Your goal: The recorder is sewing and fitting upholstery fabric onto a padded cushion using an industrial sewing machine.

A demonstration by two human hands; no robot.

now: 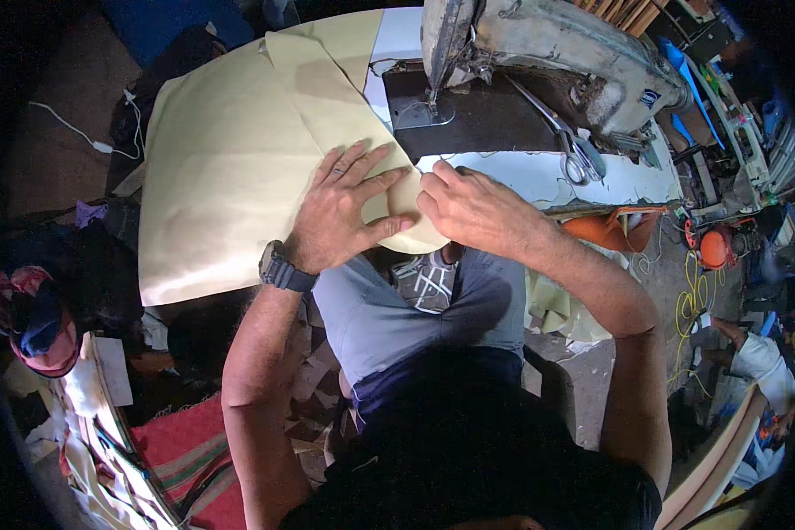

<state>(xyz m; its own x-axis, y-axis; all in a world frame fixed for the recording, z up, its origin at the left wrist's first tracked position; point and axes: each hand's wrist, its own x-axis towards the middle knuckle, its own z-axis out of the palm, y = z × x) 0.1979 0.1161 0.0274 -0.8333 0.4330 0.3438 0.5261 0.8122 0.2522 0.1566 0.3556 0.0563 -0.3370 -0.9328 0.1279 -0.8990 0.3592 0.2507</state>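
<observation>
Left of the sewing machine (565,53), a pale yellow sheet (221,194) lies spread over the worktable (512,174), its smooth surface showing a soft sheen and an overlapping layer. The sheet's rounded corner projects above the lap. The left hand (349,208) rests palm down on the sheet — fingers spread wide, gripping nothing. The right hand (473,208) is at the sheet's edge with fingers curled narrow; whether they pinch the material cannot be told. The worktable is white, with a chipped edge. Metal scissors (564,131) lie across the dark, flat machine bed (486,124), loop handles on the white surface.
</observation>
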